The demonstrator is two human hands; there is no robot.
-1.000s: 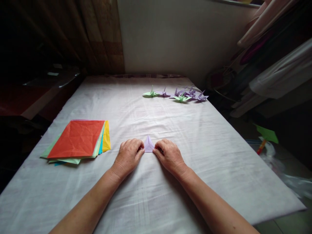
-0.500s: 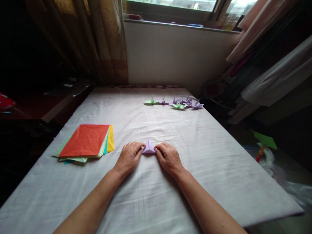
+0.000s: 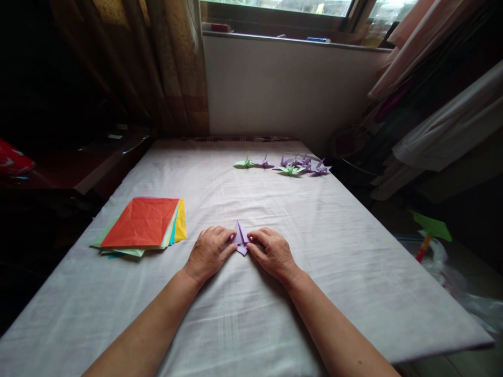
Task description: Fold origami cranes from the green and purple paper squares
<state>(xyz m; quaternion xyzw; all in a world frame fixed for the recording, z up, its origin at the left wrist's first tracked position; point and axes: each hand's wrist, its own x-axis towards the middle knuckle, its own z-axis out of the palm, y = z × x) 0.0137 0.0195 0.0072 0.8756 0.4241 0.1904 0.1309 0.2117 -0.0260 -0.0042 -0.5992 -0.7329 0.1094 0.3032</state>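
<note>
A small folded piece of purple paper (image 3: 240, 239) lies on the white cloth of the table (image 3: 251, 293), its point away from me. My left hand (image 3: 207, 253) rests at its left edge, fingers curled and pinching the fold. From the right, my right hand (image 3: 272, 252) presses its fingertips on the same piece. Both hands lie low on the cloth, close together.
A stack of coloured paper sheets (image 3: 142, 226) with an orange one on top lies at the left. Several folded paper cranes (image 3: 288, 165), purple and green, stand at the far right. A curtain and window sill rise behind. Clothes hang at the right.
The purple piece has gone from a flat triangle to a narrower shape with a flap showing below. Both hands have closed in on it slightly.
</note>
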